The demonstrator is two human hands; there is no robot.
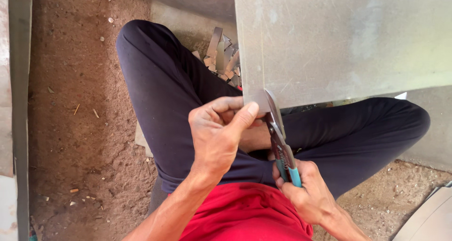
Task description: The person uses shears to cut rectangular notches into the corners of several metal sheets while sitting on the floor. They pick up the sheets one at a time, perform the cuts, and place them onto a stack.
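Note:
A large grey metal sheet [343, 38] lies across my lap, its near edge over my dark trousers. My left hand [219, 132] pinches the sheet's near left corner, thumb on top of a narrow strip at the edge. My right hand [308, 194] grips the teal handles of tin snips [278, 137]. The snips' blades bite into the sheet's edge just right of my left thumb. I sit cross-legged on the ground in a red shirt.
A heap of small cut metal pieces [223, 57] lies on the ground beyond my left knee, partly under the sheet. Brown dirt floor [75, 128] spreads to the left. A grey metal bar [20, 104] runs along the left edge. Another pale sheet [426, 217] shows at bottom right.

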